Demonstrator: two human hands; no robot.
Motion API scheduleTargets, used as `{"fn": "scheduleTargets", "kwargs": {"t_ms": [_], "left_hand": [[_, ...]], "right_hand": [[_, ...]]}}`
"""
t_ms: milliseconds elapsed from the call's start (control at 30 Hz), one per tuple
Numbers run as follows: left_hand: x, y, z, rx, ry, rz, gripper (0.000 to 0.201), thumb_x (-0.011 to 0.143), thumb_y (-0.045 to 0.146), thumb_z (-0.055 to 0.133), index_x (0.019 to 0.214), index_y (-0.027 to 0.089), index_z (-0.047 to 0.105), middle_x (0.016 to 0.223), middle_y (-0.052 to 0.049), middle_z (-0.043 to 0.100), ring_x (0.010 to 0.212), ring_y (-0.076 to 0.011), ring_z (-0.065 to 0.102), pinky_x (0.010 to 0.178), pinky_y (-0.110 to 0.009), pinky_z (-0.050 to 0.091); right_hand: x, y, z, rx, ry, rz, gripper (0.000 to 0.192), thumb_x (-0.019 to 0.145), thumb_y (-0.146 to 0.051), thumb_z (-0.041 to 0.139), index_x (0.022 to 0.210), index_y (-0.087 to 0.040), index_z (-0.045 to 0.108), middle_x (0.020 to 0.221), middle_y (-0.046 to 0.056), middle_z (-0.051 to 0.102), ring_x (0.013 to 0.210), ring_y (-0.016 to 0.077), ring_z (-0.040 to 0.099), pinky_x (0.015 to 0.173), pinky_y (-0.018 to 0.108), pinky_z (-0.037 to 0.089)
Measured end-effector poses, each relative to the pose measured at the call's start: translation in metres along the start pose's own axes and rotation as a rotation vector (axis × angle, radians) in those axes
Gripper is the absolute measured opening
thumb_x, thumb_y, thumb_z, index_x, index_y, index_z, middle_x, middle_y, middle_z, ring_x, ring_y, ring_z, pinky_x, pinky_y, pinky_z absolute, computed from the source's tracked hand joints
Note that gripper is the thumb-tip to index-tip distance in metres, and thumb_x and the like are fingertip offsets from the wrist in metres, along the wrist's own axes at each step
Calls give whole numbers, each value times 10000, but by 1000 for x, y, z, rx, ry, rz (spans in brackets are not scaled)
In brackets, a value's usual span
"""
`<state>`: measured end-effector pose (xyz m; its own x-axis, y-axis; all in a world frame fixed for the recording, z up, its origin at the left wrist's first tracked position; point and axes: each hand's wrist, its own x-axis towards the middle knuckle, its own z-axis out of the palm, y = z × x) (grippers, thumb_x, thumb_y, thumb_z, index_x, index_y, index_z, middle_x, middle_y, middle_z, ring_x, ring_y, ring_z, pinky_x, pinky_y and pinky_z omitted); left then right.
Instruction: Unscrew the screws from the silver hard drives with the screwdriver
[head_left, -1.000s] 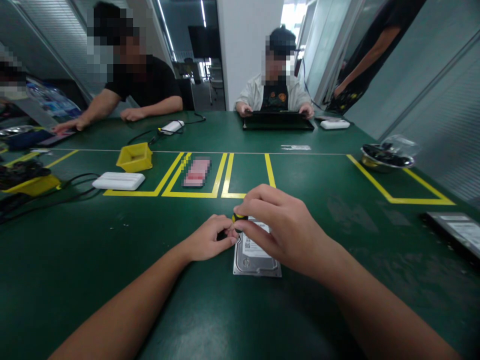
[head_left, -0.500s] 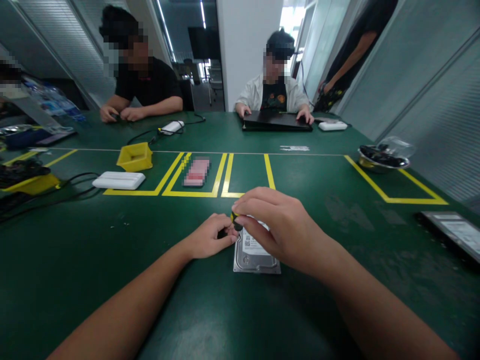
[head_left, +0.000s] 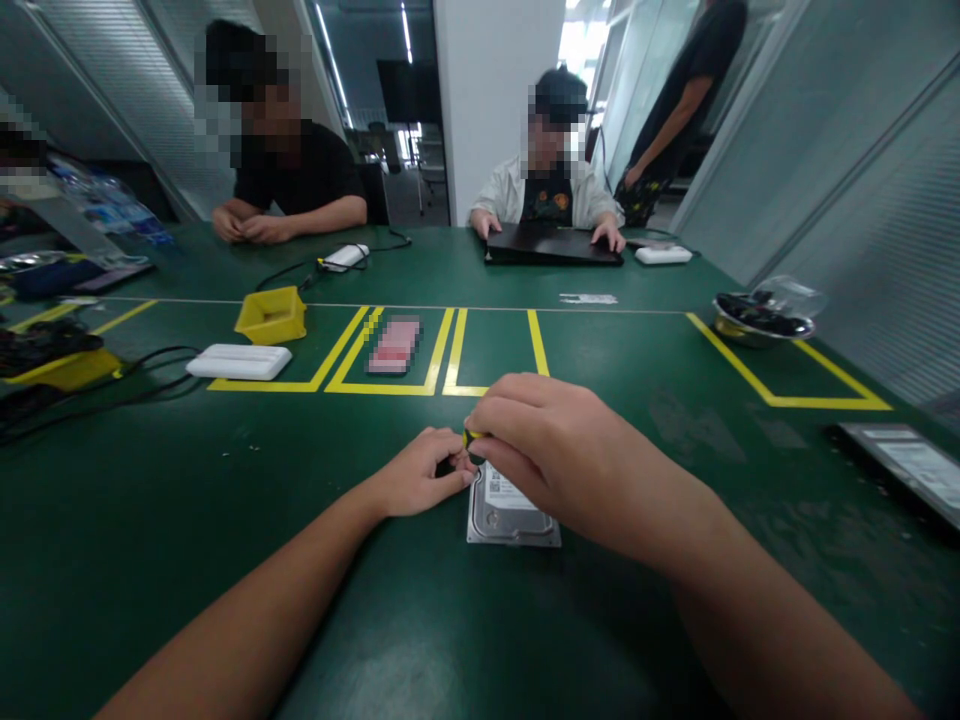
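Observation:
A silver hard drive with a white label lies flat on the green table in front of me. My right hand arches over its upper part and hides much of the label. Thumb and fingers pinch the short yellow-and-black handle of a screwdriver, held upright at the drive's far left corner; its tip is hidden. My left hand is closed at the drive's left edge, its thumb touching that edge. The curled fingertips are beside the screwdriver and partly hidden.
Yellow tape marks the table. Beyond my hands are a pink phone-shaped object, a yellow bin and a white power bank. Another drive lies right, below a metal bowl of dark parts. Two people sit opposite.
My right hand has turned slightly at the wrist, still on the screwdriver. The left hand and the hard drive stay in place. A standing person in the background has moved left.

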<state>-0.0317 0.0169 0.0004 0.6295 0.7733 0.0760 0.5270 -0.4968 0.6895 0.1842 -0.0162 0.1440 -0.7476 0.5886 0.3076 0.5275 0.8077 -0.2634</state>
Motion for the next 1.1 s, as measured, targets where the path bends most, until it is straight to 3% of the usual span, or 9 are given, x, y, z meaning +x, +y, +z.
{"fn": "scheduleTargets", "kwargs": {"t_ms": [533,833,1100], "left_hand": [[2,7,-4,52,-6,38,92,860,257,555,840,176,595,781,5,601,768,-164,538,795,-324,378],[1,1,-1,0,10,35,98,852,251,565,867,173,621,827,-11,622,786,-167,555,785,-314,425],[0,-1,0,12,12,19,162,888,314,561,925,179,643,930,-41,656,909,-211,593,877,-356,448]], "right_hand": [[-15,5,-6,-120,31,114,99,852,-97,618,903,-178,592,871,17,597,721,135,505,630,276,323],[-12,1,-6,-53,3,41,119,909,-100,542,828,-187,546,826,3,569,705,131,480,638,280,327],[-1,-3,-2,-77,3,83,60,922,-163,574,868,-155,599,852,35,575,768,153,512,664,288,345]]}}
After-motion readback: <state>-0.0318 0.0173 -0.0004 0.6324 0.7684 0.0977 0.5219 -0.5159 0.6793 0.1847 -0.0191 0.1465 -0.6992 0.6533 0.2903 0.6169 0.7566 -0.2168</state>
